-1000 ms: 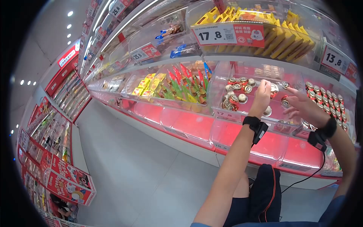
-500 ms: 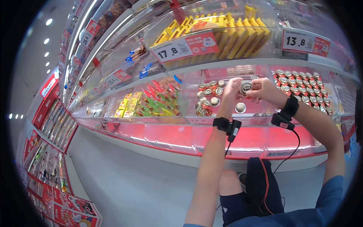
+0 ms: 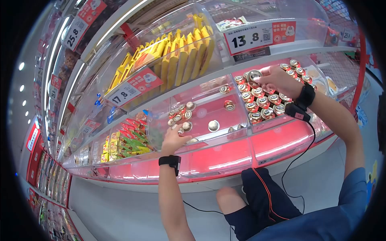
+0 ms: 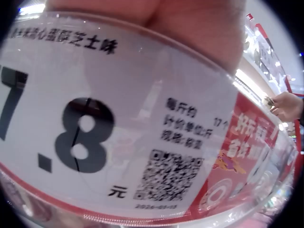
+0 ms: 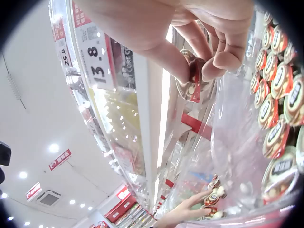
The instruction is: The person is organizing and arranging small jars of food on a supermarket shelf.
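My right hand (image 3: 277, 82) pinches a small snack cup (image 3: 254, 76) with a round printed lid, between thumb and fingertips. In the right wrist view, this cup's red side (image 5: 194, 78) shows under the fingers. It is held over the right bin, where rows of matching red cups (image 3: 261, 102) stand lid up. My left hand (image 3: 175, 138) reaches over the front of the left bin, its fingers extended at a small cluster of cups (image 3: 181, 115), some with pale undersides showing. Its palm fills the top of the left wrist view, behind the price label (image 4: 118, 118).
A lone upturned cup (image 3: 213, 125) and a few others lie on the left bin's pink floor (image 3: 201, 108). A clear divider (image 3: 241, 108) separates the bins. Yellow packets (image 3: 181, 56) fill the bin above, with price signs (image 3: 255, 38) along the shelf edge.
The hands were together over the left bin, the right one holding a cup. Now they are apart: the right has carried a cup over the right bin, the left has moved to the left-hand cluster.
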`<state>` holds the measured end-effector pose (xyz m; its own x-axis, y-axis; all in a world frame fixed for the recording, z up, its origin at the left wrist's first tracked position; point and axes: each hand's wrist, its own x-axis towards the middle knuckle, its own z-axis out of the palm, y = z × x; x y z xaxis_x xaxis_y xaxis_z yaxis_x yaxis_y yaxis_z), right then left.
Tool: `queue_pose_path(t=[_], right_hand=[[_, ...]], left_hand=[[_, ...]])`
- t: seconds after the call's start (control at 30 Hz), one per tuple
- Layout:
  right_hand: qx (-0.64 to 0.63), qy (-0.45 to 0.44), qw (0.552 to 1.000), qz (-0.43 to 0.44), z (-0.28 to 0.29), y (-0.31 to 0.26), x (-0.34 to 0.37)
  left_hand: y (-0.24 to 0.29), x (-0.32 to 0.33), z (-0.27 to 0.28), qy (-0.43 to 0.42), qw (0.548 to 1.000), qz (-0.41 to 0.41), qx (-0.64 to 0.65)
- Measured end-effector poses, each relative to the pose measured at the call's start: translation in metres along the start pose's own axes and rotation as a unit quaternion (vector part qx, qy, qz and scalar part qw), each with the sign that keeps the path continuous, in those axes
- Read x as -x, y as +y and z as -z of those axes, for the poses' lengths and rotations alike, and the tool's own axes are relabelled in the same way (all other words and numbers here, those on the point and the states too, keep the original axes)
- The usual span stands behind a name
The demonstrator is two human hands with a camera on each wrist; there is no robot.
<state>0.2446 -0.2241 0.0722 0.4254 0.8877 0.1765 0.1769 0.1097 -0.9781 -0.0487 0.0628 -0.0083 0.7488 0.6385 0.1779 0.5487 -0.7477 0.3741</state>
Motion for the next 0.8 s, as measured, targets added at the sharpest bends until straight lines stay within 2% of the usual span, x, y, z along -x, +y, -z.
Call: queue_pose_path(t=[0.03, 0.07, 0.17, 0.2, 0.23, 0.3, 0.33, 0.4, 0.5, 0.73, 0.8], right_hand=[[0.019, 0.014, 1.000, -0.003, 0.008, 0.004, -0.007], [0.042, 0.029, 0.998, -0.020, 0.016, 0.008, -0.015], [0.066, 0.073, 0.993, -0.069, 0.025, 0.021, -0.044], [0.066, 0.091, 0.991, -0.079, 0.028, 0.024, -0.056], [0.062, 0.039, 0.996, -0.050, 0.031, 0.029, -0.066], [0.110, 0.015, 0.985, -0.135, 0.034, 0.041, -0.101], [0.141, -0.019, 0.979, -0.143, 0.038, 0.057, -0.124], [0.152, -0.063, 0.982, -0.093, 0.036, 0.061, -0.139], [0.201, -0.062, 0.975, -0.075, 0.039, 0.060, -0.150], [0.305, -0.051, 0.949, -0.060, 0.045, 0.062, -0.150], [0.328, -0.050, 0.942, -0.056, 0.046, 0.062, -0.149]], left_hand=[[0.004, 0.001, 0.001, -0.038, 0.999, 0.036, -0.013], [0.011, -0.005, 0.003, -0.109, 0.988, 0.094, -0.056], [0.030, -0.007, 0.000, -0.136, 0.975, 0.133, -0.118], [0.031, -0.009, 0.001, -0.123, 0.979, 0.122, -0.109], [0.028, -0.007, 0.001, -0.110, 0.982, 0.111, -0.101], [0.021, -0.008, -0.001, -0.096, 0.985, 0.106, -0.091], [0.015, -0.012, -0.005, -0.095, 0.985, 0.113, -0.088], [0.015, -0.011, -0.005, -0.072, 0.987, 0.116, -0.085], [0.017, -0.009, -0.005, -0.073, 0.987, 0.120, -0.073], [-0.001, -0.017, -0.013, -0.114, 0.992, 0.054, 0.006], [-0.005, -0.018, -0.016, -0.100, 0.994, 0.042, -0.012]])
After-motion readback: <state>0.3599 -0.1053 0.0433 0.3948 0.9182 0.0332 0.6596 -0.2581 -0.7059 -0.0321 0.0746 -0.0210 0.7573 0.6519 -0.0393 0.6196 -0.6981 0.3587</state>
